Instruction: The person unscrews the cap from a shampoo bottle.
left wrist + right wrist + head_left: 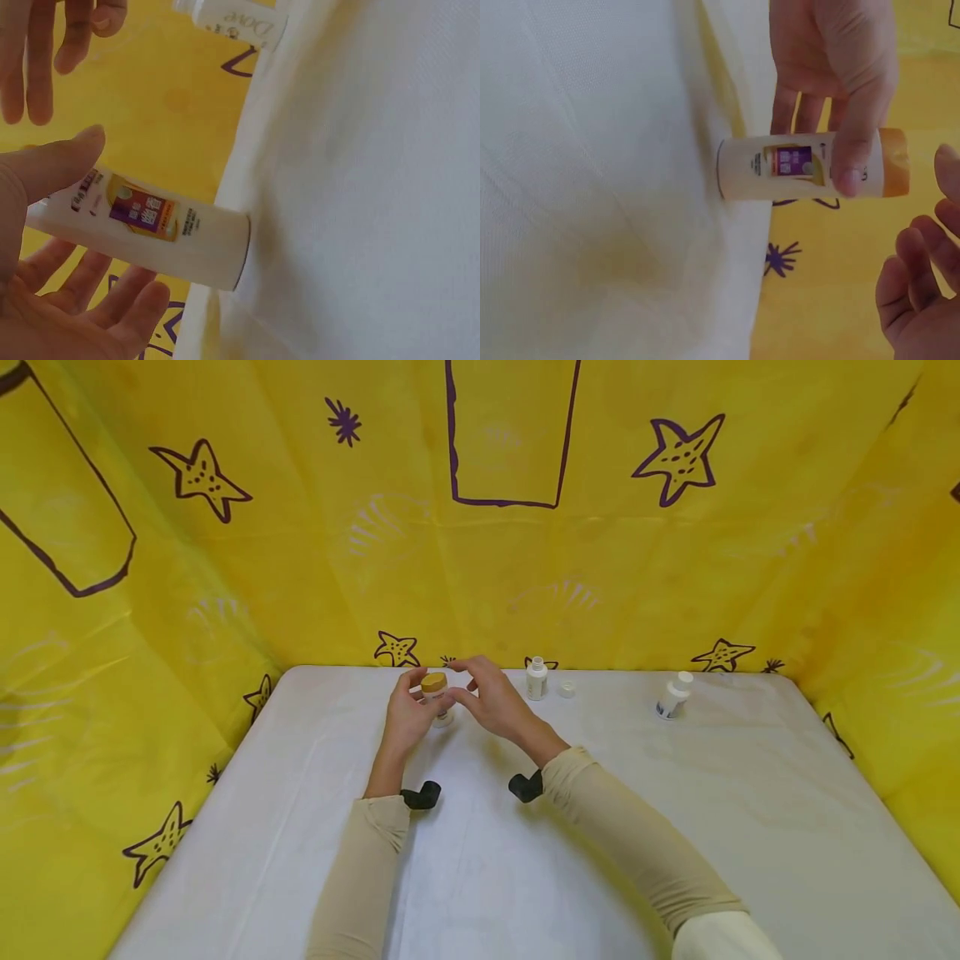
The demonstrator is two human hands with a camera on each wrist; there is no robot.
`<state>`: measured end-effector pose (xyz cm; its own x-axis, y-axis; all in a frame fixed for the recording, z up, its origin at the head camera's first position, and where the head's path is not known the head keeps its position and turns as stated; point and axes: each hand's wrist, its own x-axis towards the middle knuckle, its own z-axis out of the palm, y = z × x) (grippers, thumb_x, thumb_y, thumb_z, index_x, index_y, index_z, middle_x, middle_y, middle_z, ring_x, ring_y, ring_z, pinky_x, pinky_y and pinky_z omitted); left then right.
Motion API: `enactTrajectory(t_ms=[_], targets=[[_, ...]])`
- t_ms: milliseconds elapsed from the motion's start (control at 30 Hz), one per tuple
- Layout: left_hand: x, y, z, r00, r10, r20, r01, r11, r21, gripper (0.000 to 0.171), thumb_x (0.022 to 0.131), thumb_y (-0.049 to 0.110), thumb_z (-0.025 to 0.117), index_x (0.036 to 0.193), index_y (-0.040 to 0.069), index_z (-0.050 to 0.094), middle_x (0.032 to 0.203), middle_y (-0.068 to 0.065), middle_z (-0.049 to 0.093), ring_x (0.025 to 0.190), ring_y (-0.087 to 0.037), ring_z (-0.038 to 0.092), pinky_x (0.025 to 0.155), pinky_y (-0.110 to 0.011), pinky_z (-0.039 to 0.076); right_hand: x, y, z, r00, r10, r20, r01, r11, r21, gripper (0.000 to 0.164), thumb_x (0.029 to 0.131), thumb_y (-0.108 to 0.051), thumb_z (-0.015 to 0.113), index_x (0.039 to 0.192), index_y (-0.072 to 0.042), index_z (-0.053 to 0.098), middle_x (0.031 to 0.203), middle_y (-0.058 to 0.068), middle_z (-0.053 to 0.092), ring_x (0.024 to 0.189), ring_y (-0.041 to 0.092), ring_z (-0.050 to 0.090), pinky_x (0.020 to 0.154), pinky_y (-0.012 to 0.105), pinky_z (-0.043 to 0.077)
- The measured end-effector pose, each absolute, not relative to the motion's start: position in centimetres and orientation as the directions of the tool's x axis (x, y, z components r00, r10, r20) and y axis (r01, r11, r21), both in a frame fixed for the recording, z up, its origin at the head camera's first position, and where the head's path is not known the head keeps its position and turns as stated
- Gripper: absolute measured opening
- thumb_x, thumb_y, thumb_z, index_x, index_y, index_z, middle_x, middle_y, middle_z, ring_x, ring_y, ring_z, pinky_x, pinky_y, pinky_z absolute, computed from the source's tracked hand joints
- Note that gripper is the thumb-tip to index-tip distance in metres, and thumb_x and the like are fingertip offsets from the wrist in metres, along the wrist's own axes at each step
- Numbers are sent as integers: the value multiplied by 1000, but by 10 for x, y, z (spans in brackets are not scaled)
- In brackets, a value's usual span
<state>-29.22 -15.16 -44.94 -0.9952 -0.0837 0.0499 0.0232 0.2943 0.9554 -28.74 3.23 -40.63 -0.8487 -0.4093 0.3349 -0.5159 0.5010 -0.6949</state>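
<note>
A white bottle (742, 169) with a golden cap (434, 682) and a purple front label stands upright near the back of the table, its base appearing to touch the cloth. My left hand (407, 718) holds it by the upper body, thumb across the front and fingers behind. Beside the cap, my right hand (495, 697) has its fingers spread and loosely bent. In the right wrist view a gap shows between those fingers (911, 262) and the cap, and they hold nothing.
Right of my hands stands a small white Dove bottle (536, 681) with its neck uncovered. A small white cap (567, 690) lies beside it. Farther right is another white bottle (675, 696). A yellow patterned curtain (510, 585) borders the back and sides of the white-covered table (480, 877).
</note>
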Motion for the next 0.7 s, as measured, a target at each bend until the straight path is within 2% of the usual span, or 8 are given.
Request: enactTrajectory(t_ms=[233,400,533,700], targets=[[-292,-158,-455,-998,-57,20,1,314,949,69,85,21,84,144,11,50,139,-15,55,123,-34,63,101,-48,55,-288,27,-405,-852,-431,298,-505,521,-689,51,98,-22,69,145,-8,54,140,13,59,99,24,65,87,35,58],[-292,-161,-457,-999,-5,33,29,356,934,54,86,25,83,134,11,61,130,-14,66,116,-32,68,91,-37,58,-290,21,-404,-847,-451,283,-507,523,-685,52,99,-22,68,148,-9,52,144,12,58,99,24,65,89,34,57],[-291,-163,-458,-998,43,47,61,439,897,42,89,29,80,125,11,68,118,-14,72,105,-30,68,80,-29,53,-290,17,-403,-851,-461,252,-492,534,-687,54,100,-23,67,149,-11,51,143,9,58,99,23,63,89,33,56],[-290,-164,-458,-995,73,75,101,471,876,32,90,27,78,117,10,72,106,-14,73,98,-29,66,76,-29,50,-289,16,-403,-848,-474,238,-495,545,-677,53,100,-24,67,148,-10,52,134,10,59,96,22,60,85,31,54]])
